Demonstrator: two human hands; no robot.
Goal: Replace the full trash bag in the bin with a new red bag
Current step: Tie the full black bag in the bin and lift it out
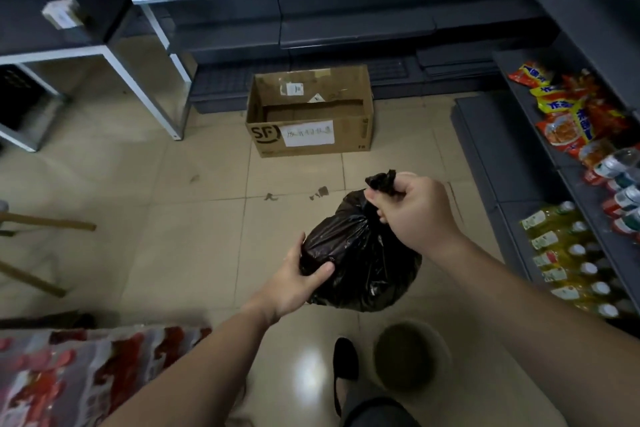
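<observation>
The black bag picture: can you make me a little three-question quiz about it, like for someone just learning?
1. True or false: the black trash bag is sitting inside the round bin.
2. Which hand grips the bag's gathered top? A) left hand B) right hand C) neither
3. Fill in: the cardboard box on the floor is ____ at the top.

Key
1. False. The bag is held up in front of the person, out of the bin.
2. B. The right hand's fingers pinch the top; the left hand holds the bag's side.
3. Open.
</observation>
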